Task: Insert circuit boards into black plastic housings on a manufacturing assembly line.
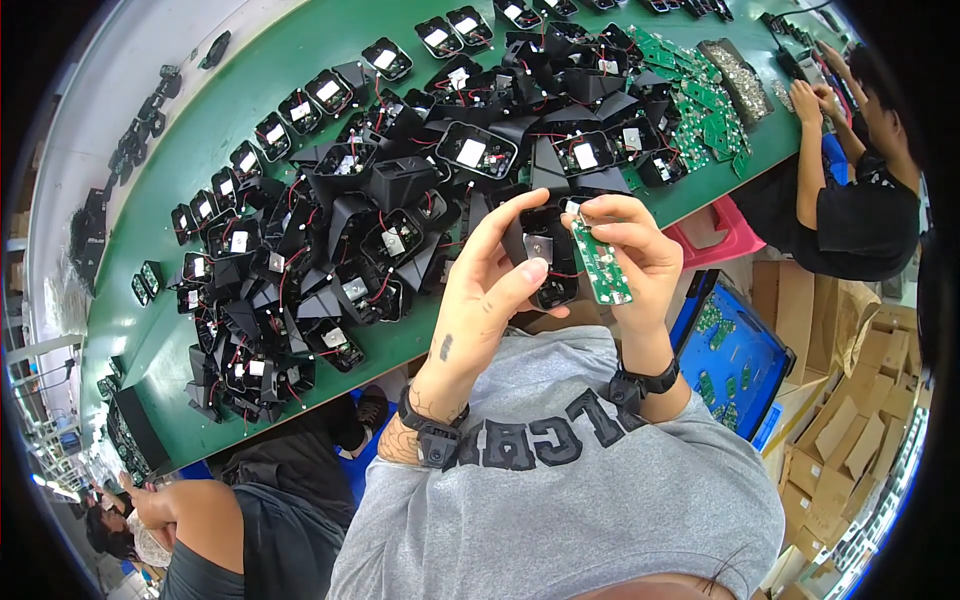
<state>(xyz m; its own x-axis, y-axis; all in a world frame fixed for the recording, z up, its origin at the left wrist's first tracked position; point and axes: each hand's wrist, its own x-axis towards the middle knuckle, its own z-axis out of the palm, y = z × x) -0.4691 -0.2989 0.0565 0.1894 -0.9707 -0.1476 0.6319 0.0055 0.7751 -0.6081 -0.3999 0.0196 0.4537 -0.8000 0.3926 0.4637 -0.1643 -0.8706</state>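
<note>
My left hand (500, 270) is closed around a black plastic housing (555, 292), its thumb pressed on the silvery plate inside the open face. In my right hand (640, 245) I grip a green circuit board (602, 268) upright between thumb and fingers, close beside the housing. A small white part (572, 207) shows at the board's upper end; whether it is a connector I cannot tell. Both hands are in front of my chest, near the table's edge. Many similar black housings with red wires (390, 238) are heaped on the table beyond my hands.
The green table (300, 55) curves around me. A pile of green circuit boards (700, 105) and a tray of small metal parts (738, 80) lie at the far right. A blue bin (745, 345) with boards stands right, near cardboard boxes (840, 440). Co-workers sit on both sides.
</note>
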